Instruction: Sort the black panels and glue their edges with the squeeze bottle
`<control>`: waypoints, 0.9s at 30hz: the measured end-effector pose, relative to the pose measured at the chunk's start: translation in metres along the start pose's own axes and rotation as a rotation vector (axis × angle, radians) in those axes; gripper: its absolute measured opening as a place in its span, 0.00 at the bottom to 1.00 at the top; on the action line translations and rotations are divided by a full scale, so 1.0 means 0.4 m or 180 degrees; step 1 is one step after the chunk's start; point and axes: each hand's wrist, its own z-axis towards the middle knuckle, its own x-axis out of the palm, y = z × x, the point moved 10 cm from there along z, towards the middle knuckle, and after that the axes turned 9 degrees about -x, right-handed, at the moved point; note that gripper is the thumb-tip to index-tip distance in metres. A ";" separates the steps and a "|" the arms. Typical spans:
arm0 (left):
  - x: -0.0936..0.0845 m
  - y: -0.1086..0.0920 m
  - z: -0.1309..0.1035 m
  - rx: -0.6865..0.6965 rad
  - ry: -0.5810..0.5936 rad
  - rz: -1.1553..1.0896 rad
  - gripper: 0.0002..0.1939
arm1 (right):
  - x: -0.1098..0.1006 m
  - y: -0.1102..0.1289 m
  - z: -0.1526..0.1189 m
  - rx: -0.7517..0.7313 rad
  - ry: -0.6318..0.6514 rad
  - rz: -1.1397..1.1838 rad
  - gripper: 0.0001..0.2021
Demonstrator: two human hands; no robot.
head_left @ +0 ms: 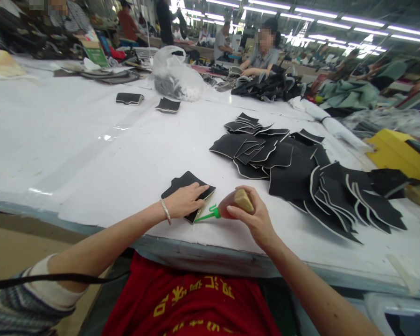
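Note:
A black flat piece with a pale edge lies near the table's front edge. On top of it rests my left hand, fingers stretched out and pressing it flat. My right hand is wrapped round a reddish-brown squeeze bottle with a green nozzle. The bottle is tilted on its side, and its nozzle tip is at the right-hand edge of the black piece, near its lower corner. Whether the tip touches the piece I cannot tell.
A spread heap of black pieces covers the table's right side. Two small black stacks lie farther back, near a clear plastic bag. A yellow box stands at right. A person sits across the table.

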 end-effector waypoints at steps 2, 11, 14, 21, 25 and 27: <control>0.001 -0.002 0.000 0.0016 0.0009 -0.0015 0.30 | -0.018 -0.002 0.011 -0.0097 -0.0112 -0.0116 0.26; 0.001 -0.004 0.001 0.0044 0.0014 0.0050 0.29 | -0.110 0.037 0.044 -0.0778 -0.0733 -0.0878 0.29; -0.001 -0.011 0.000 0.0070 0.0021 0.0070 0.29 | -0.086 0.032 0.031 -0.0634 -0.0484 -0.0726 0.29; -0.002 -0.008 0.001 0.0017 0.0003 -0.0011 0.30 | -0.122 0.038 0.039 -0.0715 -0.0883 -0.0738 0.29; -0.008 -0.011 -0.001 -0.0016 0.0035 -0.0121 0.30 | -0.077 -0.013 0.028 -0.0091 -0.0536 -0.0073 0.26; -0.010 -0.007 -0.002 -0.0110 0.0136 -0.0327 0.31 | -0.049 -0.062 0.014 0.0538 -0.0403 0.0737 0.24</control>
